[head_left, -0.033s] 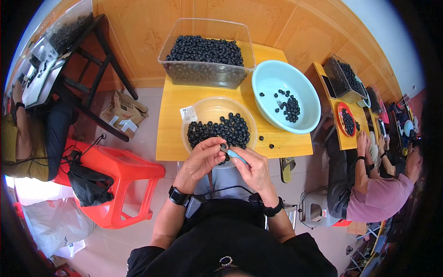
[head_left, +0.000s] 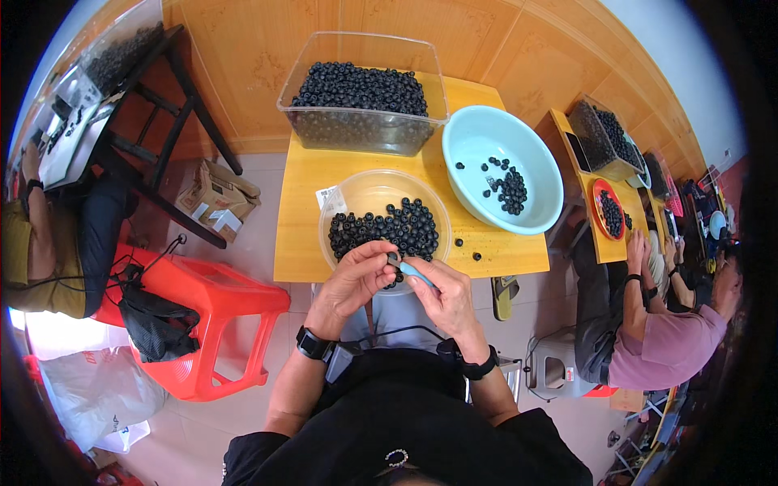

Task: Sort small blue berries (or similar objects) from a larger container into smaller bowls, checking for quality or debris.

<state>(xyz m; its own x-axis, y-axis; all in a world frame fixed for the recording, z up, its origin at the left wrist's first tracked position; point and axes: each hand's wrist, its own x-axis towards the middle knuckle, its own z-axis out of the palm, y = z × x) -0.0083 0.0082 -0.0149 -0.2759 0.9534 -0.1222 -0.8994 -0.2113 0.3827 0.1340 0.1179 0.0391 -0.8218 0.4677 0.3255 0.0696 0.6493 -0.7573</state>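
My left hand [head_left: 355, 279] is closed in a pinch on a small round black bead [head_left: 393, 257], partly hidden by the fingertips. Wrapped in the fingers of my right hand [head_left: 450, 304] is a small tool with a light blue handle [head_left: 419, 275]; its short tip meets the bead, and its exact kind cannot be made out. Both hands hover over the near rim of a shallow clear round tray [head_left: 389, 180]. Many black beads [head_left: 417, 227] with holes lie in that tray, right beyond my fingers.
On the yellow table [head_left: 304, 231] stand a clear bin [head_left: 356, 134] heaped with black beads and a pale blue basin [head_left: 478, 134] with fewer. Two loose beads lie near the right front edge. A red stool [head_left: 219, 283] is at left; a seated co-worker [head_left: 664, 336] works at right.
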